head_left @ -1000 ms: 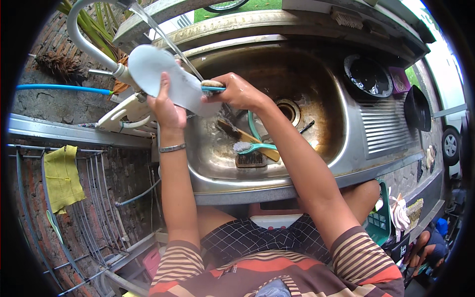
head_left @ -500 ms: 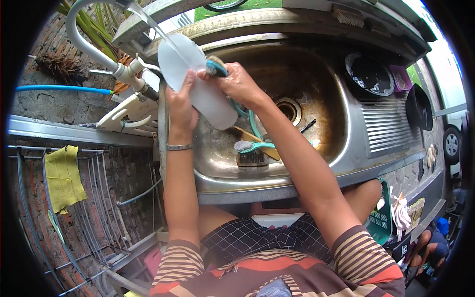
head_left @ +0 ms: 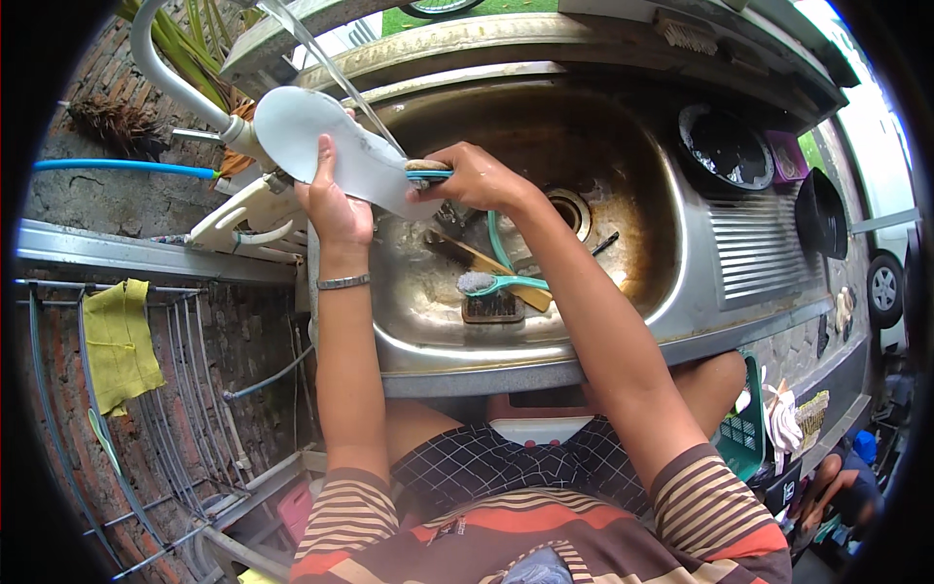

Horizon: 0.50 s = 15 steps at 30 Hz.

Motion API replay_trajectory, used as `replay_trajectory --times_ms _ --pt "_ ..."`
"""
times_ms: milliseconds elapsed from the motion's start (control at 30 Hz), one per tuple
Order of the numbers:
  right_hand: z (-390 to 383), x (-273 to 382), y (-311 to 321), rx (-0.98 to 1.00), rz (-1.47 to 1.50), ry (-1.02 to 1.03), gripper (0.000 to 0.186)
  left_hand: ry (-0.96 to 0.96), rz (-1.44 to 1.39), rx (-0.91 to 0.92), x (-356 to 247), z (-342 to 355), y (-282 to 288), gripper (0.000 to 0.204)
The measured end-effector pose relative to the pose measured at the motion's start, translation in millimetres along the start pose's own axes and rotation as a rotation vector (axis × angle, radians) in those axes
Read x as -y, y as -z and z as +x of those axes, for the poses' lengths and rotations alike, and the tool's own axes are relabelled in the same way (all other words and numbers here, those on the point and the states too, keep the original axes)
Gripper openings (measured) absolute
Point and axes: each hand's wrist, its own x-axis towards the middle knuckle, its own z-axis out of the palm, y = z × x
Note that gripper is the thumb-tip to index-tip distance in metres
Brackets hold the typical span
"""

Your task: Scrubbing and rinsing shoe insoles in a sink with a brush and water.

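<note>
— Status of the insole [head_left: 336, 146]?
— Held over the sink [head_left: 623, 321], left hand [head_left: 334, 200] fingers clamped on its lower edge, water stream falling on it.
— Right hand [head_left: 477, 177]?
— Fingers clenched round a teal brush [head_left: 428, 172], bristles against the insole.
— Progress?
— Scrubbing under way, I judge; rinse outstanding. A second brush [head_left: 491, 283] lies unused in the basin.

The scene is seen from a single fisheye view worn on the head, aimed steeply down and forward over the person's own torso, with both forearms entering from the lower edge. The steel sink [head_left: 671, 243] is viewed from close above, its near edge just beyond the knees and its far edge bent along the upper rim. No second view is given.
</note>
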Motion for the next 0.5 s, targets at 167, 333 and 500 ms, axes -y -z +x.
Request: replay_trajectory --times_ms 167,333,500 --pt "2 22 -10 -0.119 0.438 -0.137 0.04 0.091 0.158 0.087 26 -6 4 0.042" --pt "-7 5 8 0.086 -0.011 -0.094 0.037 0.014 0.073 -0.076 3 -4 -6 0.042" --pt "-7 12 2 0.004 0.1 -0.031 0.037 -0.076 0.027 -0.013 -4 3 9 0.044"
